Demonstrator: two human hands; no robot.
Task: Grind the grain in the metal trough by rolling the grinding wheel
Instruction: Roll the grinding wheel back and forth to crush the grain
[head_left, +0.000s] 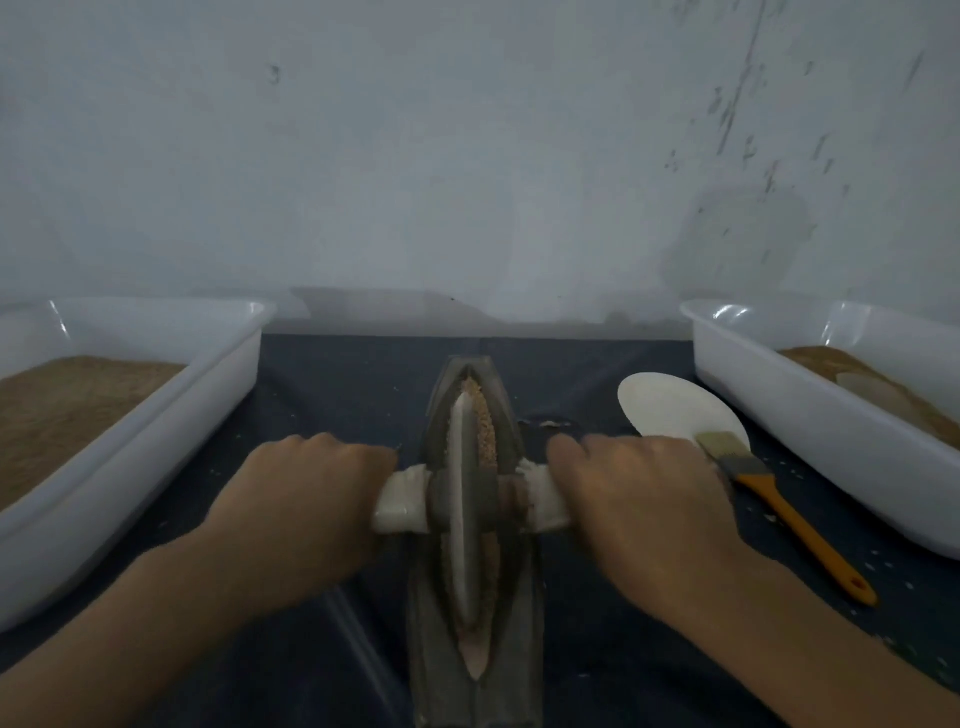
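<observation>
Grinding under way, not finished

- Metal trough (470, 670) lying lengthwise on dark cloth (332, 379), centre of bench, between the two hands
- Grinding wheel (464, 499) standing upright in the trough groove, roughly mid-length
- Left hand (306, 499) curled round the white-wrapped left handle (402, 501), gripping it
- Right hand (634, 504) curled likewise round the wrapped right handle (543, 499)
- Grain (483, 421) visible in the groove ahead of the wheel, still coarse and granular; more beside the wheel nearer the body, fineness not resolvable
- White tray (234, 358) at left holding brown material; white tray (737, 374) at right likewise
- Brush (779, 499) resting on white plate (670, 405), untouched

Judgement: partway through; whole kernels remaining, more passes needed before brushing out
</observation>
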